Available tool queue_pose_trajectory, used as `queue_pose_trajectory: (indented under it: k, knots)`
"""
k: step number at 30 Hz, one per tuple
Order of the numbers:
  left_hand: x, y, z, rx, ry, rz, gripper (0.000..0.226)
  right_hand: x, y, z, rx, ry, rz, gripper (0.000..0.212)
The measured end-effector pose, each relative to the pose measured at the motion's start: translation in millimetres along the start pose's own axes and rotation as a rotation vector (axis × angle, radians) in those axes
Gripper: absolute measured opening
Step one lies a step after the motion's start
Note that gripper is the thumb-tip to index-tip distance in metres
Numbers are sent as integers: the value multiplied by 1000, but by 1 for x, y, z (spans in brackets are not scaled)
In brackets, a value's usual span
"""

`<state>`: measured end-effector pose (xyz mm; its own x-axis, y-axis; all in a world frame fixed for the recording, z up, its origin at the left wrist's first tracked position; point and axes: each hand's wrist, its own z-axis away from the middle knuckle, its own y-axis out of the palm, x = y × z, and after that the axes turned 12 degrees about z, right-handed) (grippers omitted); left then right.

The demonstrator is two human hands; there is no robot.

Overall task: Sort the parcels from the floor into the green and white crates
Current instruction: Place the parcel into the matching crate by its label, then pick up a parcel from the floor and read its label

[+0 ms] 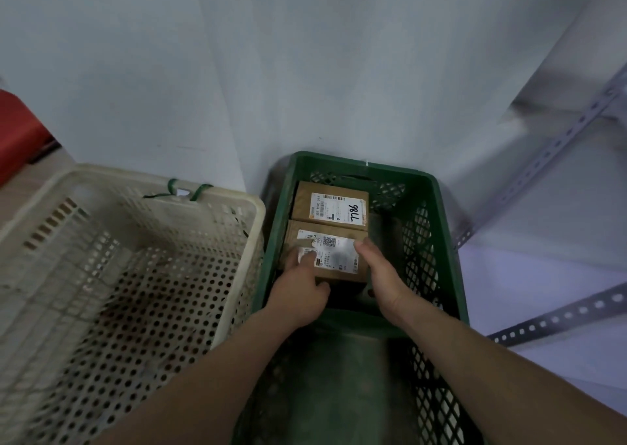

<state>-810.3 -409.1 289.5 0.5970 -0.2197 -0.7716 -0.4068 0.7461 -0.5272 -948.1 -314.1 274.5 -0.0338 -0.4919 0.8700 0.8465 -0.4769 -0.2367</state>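
Inside the green crate lie two brown cardboard parcels with white labels. The far parcel has "7786" handwritten on its label. The near parcel sits just in front of it, touching it. My left hand holds the near parcel's left front corner, fingers on its top and label, thumb at its front edge. My right hand grips the parcel's right side, thumb on top by the label. The white crate stands to the left with nothing visible inside.
Both crates stand side by side against a pale wall. A slotted metal rack rises at the right, with a lower rail. A red object sits at the far left edge.
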Motion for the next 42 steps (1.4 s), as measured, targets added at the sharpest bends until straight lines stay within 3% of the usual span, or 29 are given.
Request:
queue_pose_trajectory:
  k: [3,6,9,10,13,16,19,24,31,34,36,42]
  knots:
    - [-14,-11,14,-15,86,47,63,18,-3,12,-63,-85,-1,52]
    - [-30,-24,31,-40,149,75,63,39,-5,28,-86,-137,-63,57]
    - [-42,-39,50,-88,198,89,65,64,-4,50,-105,-217,-76,48]
    - [-44,-44,56,-106,197,84,69,72,-2,58,-109,-243,-65,51]
    - [-50,-61,81,-174,186,58,78,88,4,80,-112,-274,11,99]
    - [-50,-80,117,-315,197,-64,87,98,10,103,-123,-423,309,99]
    - [-46,-92,159,-464,185,-278,94,104,17,130,-153,-697,704,100]
    - [-37,-100,241,-660,94,-359,98,117,41,180,-110,-890,904,111]
    - [-2,-109,365,-841,-71,-309,97,137,112,253,71,-1073,920,122]
    - [21,-114,421,-935,-111,-131,95,141,154,297,348,-962,601,122]
    - [40,-115,459,-1010,-134,-7,93,137,186,319,510,-904,434,103]
    - [113,-106,593,-1157,-253,143,93,104,284,399,760,-760,364,108]
